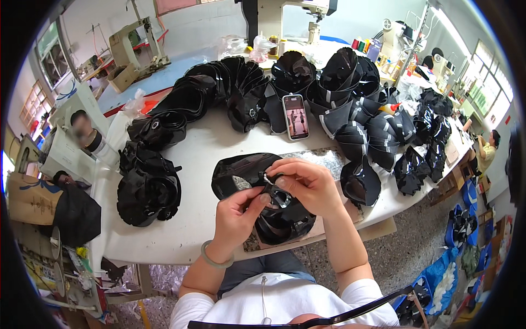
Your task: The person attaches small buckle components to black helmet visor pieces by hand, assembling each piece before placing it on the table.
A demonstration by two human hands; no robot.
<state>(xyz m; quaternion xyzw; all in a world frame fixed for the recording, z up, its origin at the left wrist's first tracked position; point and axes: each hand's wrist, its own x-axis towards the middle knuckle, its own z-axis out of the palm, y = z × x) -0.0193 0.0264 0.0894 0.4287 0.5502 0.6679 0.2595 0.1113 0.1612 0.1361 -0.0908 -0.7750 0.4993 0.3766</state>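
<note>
My left hand and my right hand come together over the near middle of the table. Between their pinched fingertips is a part of a glossy black shoe upper, which curves out to the left behind my hands. A small shiny metal piece shows near my right fingertips; its kind is too small to tell. Below my fingers lies another glossy black upper on a flat board at the table's front edge. My fingers partly hide the spot they grip.
Fanned stacks of black uppers curve round the back and left of the white table. A phone leans against them. More uppers crowd the right, with a red-tipped bottle. A sewing machine stands behind; a person is far right.
</note>
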